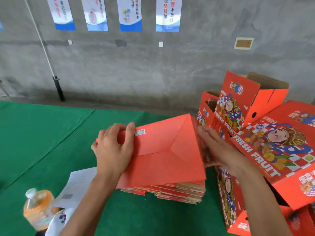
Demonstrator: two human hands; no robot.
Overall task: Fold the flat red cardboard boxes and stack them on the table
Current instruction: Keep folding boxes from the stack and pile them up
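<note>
Green cloth covers the bench (51,133), where a flat red box (163,150) lies atop the pile of flats (170,191); left hand (112,147) pinches its left edge, right hand (214,150) grips the right; better to push both edges inward evenly so the creases open square, near the folded boxes (252,103)

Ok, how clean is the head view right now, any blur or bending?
Head view: even, soft light, no glare; right hand and bottle smeared by blur; wide lens bends the posters at the top; red box fairly sharp.
</note>
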